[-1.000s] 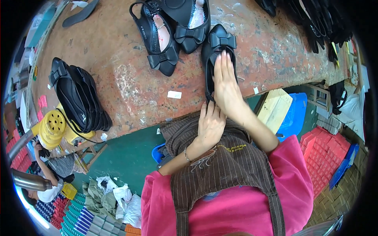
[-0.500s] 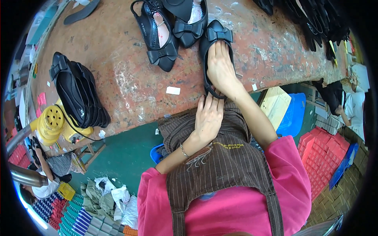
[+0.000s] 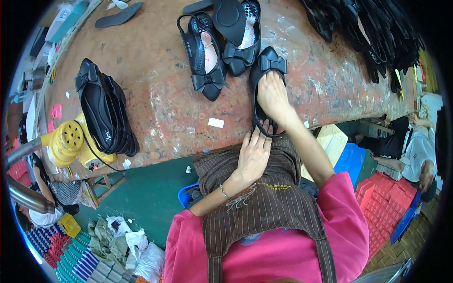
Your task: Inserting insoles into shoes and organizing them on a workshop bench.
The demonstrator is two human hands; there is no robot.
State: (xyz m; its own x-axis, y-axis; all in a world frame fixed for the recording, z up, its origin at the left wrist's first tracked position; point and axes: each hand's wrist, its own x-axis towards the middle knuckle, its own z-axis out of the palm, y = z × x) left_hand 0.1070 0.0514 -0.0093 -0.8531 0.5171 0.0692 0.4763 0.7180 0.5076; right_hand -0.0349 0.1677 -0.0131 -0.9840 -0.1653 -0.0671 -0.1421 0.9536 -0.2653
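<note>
A black slingback shoe (image 3: pixel 255 101) with a bow on its pointed toe lies near the table's front edge. My right hand (image 3: pixel 273 100) reaches into it palm down, its fingers bent toward the toe and their tips hidden under the vamp. At the heel end my left hand (image 3: pixel 255 153) has its fingers stretched out, the tips touching the braided heel strap. Just beyond, a similar shoe (image 3: pixel 210 82) and another bow shoe (image 3: pixel 240 56) stand side by side with pale, printed insides. A dark insole (image 3: pixel 230 20) lies across the second one.
Stacked black shoes (image 3: pixel 101 108) stand at the left beside a yellow device (image 3: pixel 71 141) with a cable. Black shoe pieces (image 3: pixel 368 33) are heaped at far right. A white label (image 3: pixel 216 122) and dark soles (image 3: pixel 119 15) lie on the table (image 3: pixel 155 89). People work on both sides.
My view has shifted, so the table and shoes appear lower and farther right. Inside the shoe, my right hand's fingers are more bent. The left hand stays at the heel.
</note>
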